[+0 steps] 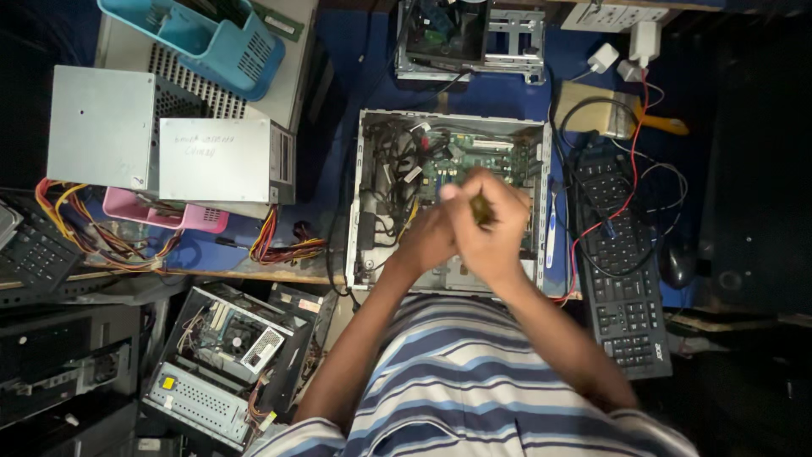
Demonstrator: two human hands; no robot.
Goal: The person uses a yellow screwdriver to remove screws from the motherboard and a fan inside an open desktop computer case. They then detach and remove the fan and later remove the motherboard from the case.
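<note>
Here, right hand (489, 227) closed around a small dark tool (481, 208), left hand (428, 241) tucked beneath it, grip unclear, both above the open computer case (365, 203) on the blue tabletop (347, 51), black keyboard (624, 279) just right, grey power supply (101, 127) far left.

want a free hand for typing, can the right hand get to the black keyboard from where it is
Probably yes. The black keyboard lies just to the right of the open computer case, with only loose cables draped over its upper part. But the right hand is holding a small dark tool over the case, so it isn't free.
</note>
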